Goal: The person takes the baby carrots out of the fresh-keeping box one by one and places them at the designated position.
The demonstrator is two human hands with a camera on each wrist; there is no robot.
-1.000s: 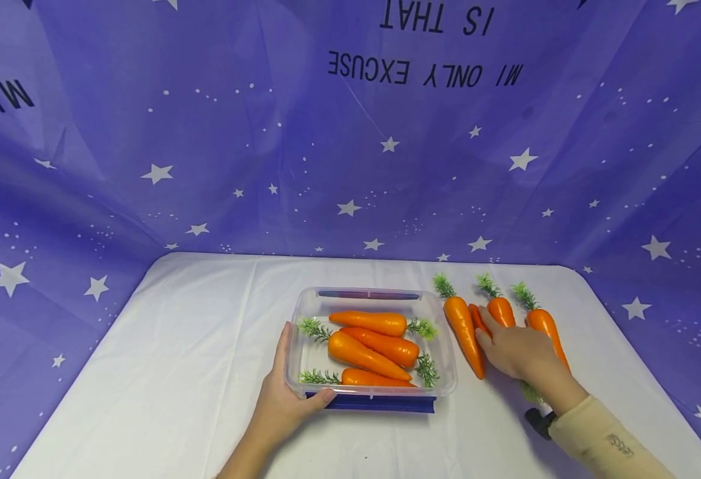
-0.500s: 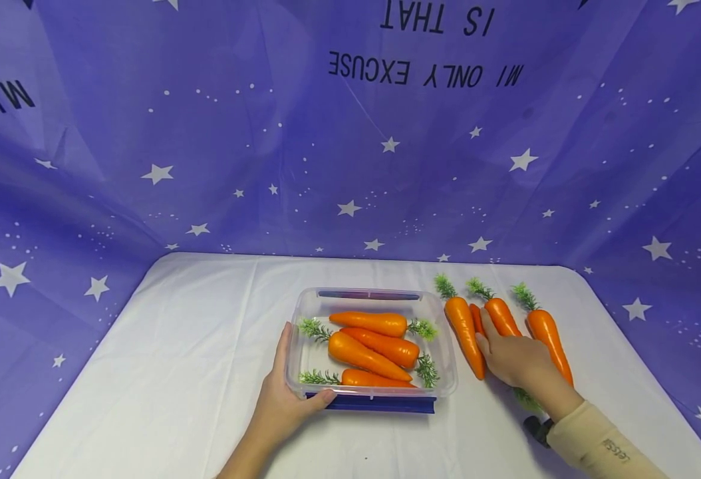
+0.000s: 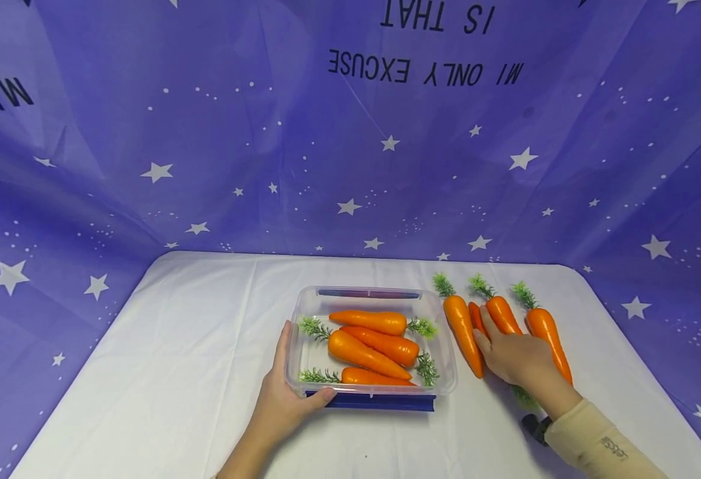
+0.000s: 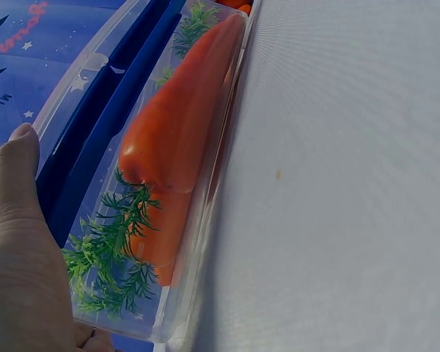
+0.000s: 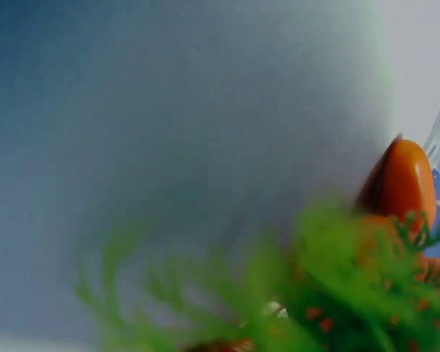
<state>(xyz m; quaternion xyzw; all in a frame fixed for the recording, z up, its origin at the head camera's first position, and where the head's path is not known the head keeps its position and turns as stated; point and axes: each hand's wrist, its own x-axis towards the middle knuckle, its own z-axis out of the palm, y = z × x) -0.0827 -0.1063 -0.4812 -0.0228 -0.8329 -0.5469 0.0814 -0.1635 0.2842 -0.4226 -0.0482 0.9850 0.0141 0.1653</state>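
Note:
In the head view, a clear plastic container (image 3: 446, 359) with blue latches holds several orange carrots (image 3: 362, 356) with green tops. My left hand (image 3: 281, 396) grips its left front corner, fingers along the side wall and thumb by the front latch (image 3: 380, 402). Right of the container, my right hand (image 3: 518, 362) holds a carrot (image 3: 475, 316) low over the table, thumb on one side and fingers on the other. That carrot's tip points away from me; its leafy top (image 3: 524, 397) shows under the wrist. Blurred leaves (image 5: 279, 293) fill the lower right wrist view.
One carrot (image 3: 463, 336) lies between the container and my right hand. Two more, an inner carrot (image 3: 502, 316) and an outer carrot (image 3: 548, 339), lie beyond and right of the hand. A white cloth (image 3: 207, 319) covers the table; a purple starry sheet (image 3: 302, 166) stands behind.
The carrot just beyond my right fingers has shifted slightly left at its leafy end. The held carrot's leaves have moved slightly left too. My left hand and the container stay put.

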